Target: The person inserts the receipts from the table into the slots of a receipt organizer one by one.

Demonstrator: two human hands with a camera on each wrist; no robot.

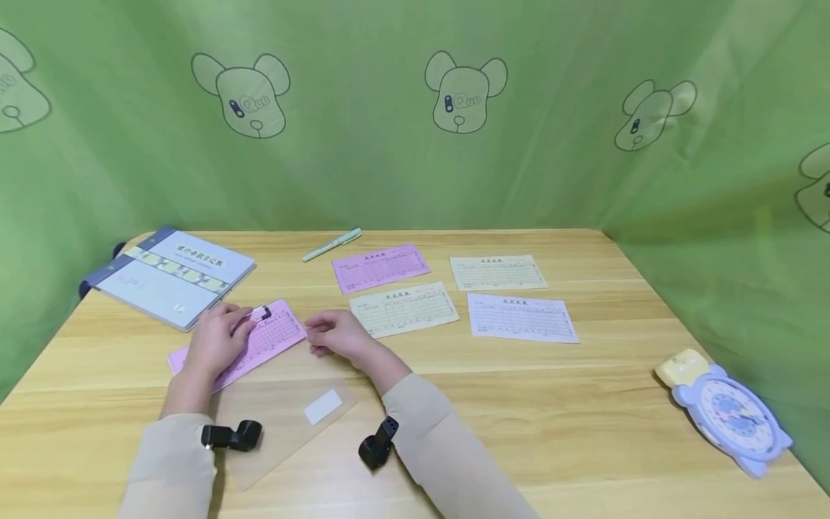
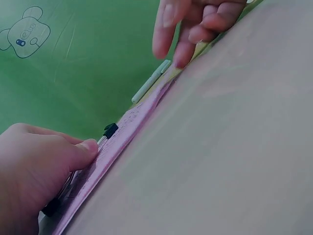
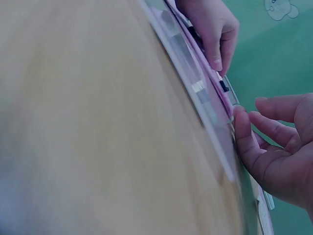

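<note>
A pink stack of printed form slips (image 1: 275, 335) lies at a slant on the left of the table. My left hand (image 1: 219, 339) rests over the stack; its thumb and fingers grip a metal bar clip (image 2: 101, 142) with black ends. At the stack's right end is my right hand (image 1: 340, 334), its fingers loosely bent. In the right wrist view, its thumb (image 3: 242, 129) is by the stack's corner; whether it touches the paper I cannot tell. A clear plastic cover (image 1: 272, 440) with a white label (image 1: 323, 407) spreads on the near side of the slips.
A blue-and-white account book (image 1: 175, 277) lies behind my left hand. Farther back are a pale green pen (image 1: 331, 245), a pink slip (image 1: 381, 269), two cream slips (image 1: 498, 273) (image 1: 405, 310) and a white slip (image 1: 521, 318). A toy clock (image 1: 735, 418) sits at the right edge.
</note>
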